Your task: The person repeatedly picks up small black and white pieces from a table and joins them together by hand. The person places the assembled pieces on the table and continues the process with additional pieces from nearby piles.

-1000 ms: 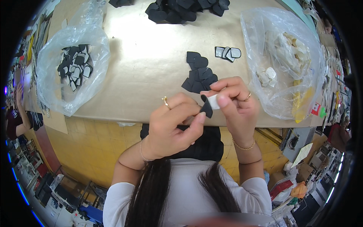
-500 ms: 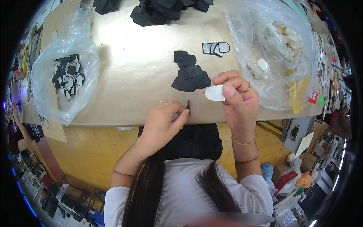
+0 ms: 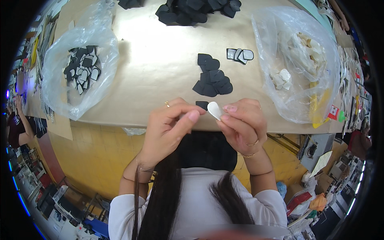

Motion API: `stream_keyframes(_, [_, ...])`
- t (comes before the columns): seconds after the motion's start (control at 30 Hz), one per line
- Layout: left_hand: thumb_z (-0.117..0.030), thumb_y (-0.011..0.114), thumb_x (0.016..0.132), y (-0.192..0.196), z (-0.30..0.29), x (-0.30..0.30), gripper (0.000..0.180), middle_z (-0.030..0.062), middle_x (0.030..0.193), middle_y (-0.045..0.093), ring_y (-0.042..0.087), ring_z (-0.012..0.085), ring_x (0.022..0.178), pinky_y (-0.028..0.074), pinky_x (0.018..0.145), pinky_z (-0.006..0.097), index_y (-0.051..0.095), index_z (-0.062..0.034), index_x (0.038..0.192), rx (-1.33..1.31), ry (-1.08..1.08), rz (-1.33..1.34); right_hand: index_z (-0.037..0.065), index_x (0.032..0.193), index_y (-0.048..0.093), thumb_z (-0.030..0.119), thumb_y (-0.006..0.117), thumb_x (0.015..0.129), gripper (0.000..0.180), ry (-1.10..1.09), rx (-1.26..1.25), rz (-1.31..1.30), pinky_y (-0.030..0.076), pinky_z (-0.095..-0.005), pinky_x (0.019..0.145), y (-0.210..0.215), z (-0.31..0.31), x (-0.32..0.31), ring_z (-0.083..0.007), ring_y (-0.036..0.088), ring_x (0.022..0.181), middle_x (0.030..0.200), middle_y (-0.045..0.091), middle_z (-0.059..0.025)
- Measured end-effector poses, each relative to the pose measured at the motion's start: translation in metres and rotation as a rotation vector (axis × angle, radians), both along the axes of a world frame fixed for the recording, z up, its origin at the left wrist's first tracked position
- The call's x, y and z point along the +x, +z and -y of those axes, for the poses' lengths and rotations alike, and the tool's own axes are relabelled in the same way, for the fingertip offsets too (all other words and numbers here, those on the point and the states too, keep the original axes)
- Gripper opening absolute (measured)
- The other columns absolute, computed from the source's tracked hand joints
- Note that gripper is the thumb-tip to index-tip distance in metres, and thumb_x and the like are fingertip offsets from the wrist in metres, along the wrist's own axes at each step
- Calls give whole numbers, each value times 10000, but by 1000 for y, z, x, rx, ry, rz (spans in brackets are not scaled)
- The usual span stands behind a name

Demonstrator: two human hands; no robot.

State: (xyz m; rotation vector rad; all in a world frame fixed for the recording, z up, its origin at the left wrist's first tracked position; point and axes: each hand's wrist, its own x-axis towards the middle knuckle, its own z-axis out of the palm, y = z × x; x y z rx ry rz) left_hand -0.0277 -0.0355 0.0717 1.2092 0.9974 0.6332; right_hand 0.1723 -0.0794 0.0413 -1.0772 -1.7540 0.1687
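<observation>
A white rounded piece, thin and tongue-shaped, is pinched between the thumb and fingers of my right hand. My left hand faces it with thumb and index finger apart and nothing visible between them; the index fingertip points toward the white piece. Behind these fingertips a black piece lies on the table, partly hidden. Farther back lies an overlapping group of black rounded pieces. To its upper right, several black-edged pieces with pale faces overlap in a row.
On the left, a clear plastic bag holds black-and-white pieces. Another clear bag on the right contains whitish pieces. A big heap of black pieces sits at the back of the brown-covered table. A green-capped bottle stands at the right edge.
My right hand has brought the white piece leftward and tilted it upright. My left hand has let go of the dark piece, which now lies on the table. The view has shifted slightly.
</observation>
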Motion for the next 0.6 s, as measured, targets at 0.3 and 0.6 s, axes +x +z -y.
stream_keyframes(0.3, [-122, 583, 1021, -4, 4, -1, 200, 73, 904, 623, 596, 128, 745, 495, 662, 263, 692, 40, 1059, -361, -17, 350, 116, 969, 711, 106, 837, 789, 220, 45, -149, -98, 494, -338, 758, 1, 1, -5, -204, 633, 876, 1035, 654, -35])
stream_keyframes(0.6, [-152, 591, 1031, -4, 5, 2, 209, 47, 829, 628, 569, 101, 686, 470, 618, 242, 695, 27, 1000, -358, 64, 302, 117, 976, 692, 129, 863, 746, 286, -39, -194, -49, 430, -345, 801, 8, 3, -11, -209, 616, 904, 1069, 647, -36])
